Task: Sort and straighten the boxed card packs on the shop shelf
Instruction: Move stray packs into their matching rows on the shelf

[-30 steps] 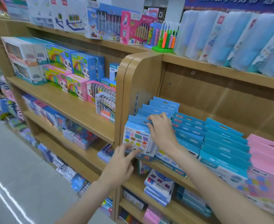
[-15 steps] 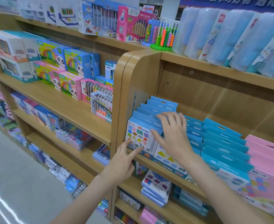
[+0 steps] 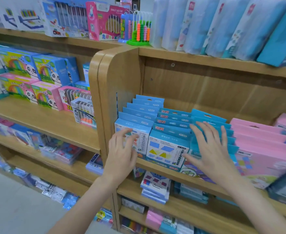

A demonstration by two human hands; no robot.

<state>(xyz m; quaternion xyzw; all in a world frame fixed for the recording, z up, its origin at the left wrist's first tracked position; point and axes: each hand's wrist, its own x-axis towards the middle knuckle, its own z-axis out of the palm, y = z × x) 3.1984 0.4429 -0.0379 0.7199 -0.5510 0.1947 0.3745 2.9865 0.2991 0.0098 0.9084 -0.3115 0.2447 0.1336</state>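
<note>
Standing in four rows on the middle shelf (image 3: 157, 165): left row (image 3: 135, 130) against the wooden side panel (image 3: 115, 85), middle row (image 3: 170, 142) just beside it, third blue row (image 3: 211, 125) partly behind the right hand, pink row (image 3: 263, 144) further right. All leaning back, hang tabs overlapping like steps.

Left hand (image 3: 122, 154) in front of the left row's front pack, fingers (image 3: 130, 135) loosely curled and a little apart, tips on or just before the pack face; contact not clear because of blur. Right hand (image 3: 211, 149) flat over the third blue row, fingers (image 3: 204, 132) spread wide, holding nothing.

For doing this step well, probably best: press with flat palm, not fingertips, so that the tabs do not bend; push the whole row back together until the front faces make one line with the neighbour rows; steady the left row with the other hand so nothing tips forward off the shelf edge. Worth checking also that printed faces match inside each row, because sorting is part of the job.

Compared with half a second ago: right hand gone from the middle row over to the third blue row, now more open; middle row's front pack now fully uncovered. Left hand a little higher, onto the face of the left front pack, no more pointing at its lower corner. Packs themselves apparently not displaced.
</note>
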